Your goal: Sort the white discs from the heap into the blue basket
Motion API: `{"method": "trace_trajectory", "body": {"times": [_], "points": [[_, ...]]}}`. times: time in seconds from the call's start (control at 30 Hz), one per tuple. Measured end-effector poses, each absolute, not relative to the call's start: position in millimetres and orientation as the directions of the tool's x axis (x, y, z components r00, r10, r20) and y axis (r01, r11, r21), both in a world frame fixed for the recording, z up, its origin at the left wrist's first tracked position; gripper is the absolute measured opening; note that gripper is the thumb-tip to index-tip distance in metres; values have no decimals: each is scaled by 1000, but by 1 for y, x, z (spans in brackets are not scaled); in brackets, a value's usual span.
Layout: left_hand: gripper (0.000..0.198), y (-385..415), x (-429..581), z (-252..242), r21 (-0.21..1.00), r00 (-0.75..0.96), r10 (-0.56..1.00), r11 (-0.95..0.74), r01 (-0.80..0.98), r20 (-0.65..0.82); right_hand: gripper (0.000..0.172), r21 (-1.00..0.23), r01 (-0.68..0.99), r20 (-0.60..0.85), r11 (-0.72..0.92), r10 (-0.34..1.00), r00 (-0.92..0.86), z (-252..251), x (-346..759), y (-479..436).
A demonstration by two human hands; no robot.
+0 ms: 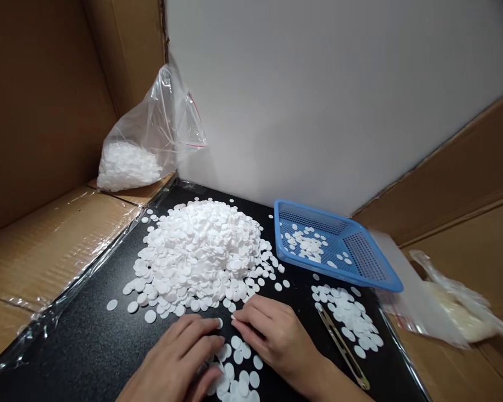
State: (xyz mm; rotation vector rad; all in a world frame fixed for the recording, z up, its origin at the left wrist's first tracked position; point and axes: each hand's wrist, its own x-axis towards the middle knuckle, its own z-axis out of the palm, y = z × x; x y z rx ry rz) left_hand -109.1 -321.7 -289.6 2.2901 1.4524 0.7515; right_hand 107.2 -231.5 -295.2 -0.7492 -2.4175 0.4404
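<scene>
Small flat white discs lie in a big heap on a black tabletop. At the front edge of this heap, my right hand has its thumb and forefinger pinched on one white disc, mostly covered by the fingers. My left hand rests opposite with its fingers apart, and its forefinger tip touches another disc. Between and below both hands is a loose group of discs, partly hidden by my left thumb. Metal tweezers lie to the right of my right hand.
A blue plastic basket with some discs inside stands at the back right. Another disc group lies beside the tweezers. A clear bag with white contents sits back left; a second bag lies right. Cardboard and a grey wall enclose the tabletop.
</scene>
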Motion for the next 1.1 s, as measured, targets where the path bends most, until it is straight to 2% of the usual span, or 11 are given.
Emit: {"method": "trace_trajectory", "body": {"times": [0.07, 0.17, 0.3, 0.4, 0.53, 0.7, 0.77, 0.97, 1.1], "points": [[26, -323, -109, -298, 471, 392, 881, -473, 744, 265, 22, -517, 393, 414, 760, 624, -663, -296, 109, -233], [26, -325, -110, -306, 449, 400, 879, -476, 756, 259, 23, -620, 377, 360, 688, 676, -642, -295, 108, -235], [23, -324, -109, -304, 466, 397, 869, -494, 734, 294, 17, -776, 403, 185, 486, 786, -590, -287, 102, -236], [23, -322, -109, -298, 461, 428, 859, -511, 725, 280, 16, -839, 423, 85, 342, 850, -520, -282, 101, -235], [20, -320, -111, -288, 455, 469, 840, -542, 706, 273, 16, -840, 438, 108, 321, 888, -446, -277, 106, -230], [15, -315, -110, -274, 538, 495, 830, -549, 639, 259, 17, -811, 467, -3, 352, 796, -606, -268, 114, -227], [17, -313, -109, -268, 592, 497, 831, -538, 601, 250, 18, -809, 479, -30, 340, 791, -611, -266, 115, -227], [20, -315, -107, -263, 647, 461, 872, -450, 616, 168, 12, -737, 509, 83, 445, 806, -586, -276, 106, -230], [21, -318, -108, -271, 636, 423, 890, -428, 642, 171, 18, -729, 546, 36, 413, 819, -572, -278, 95, -231]]}}
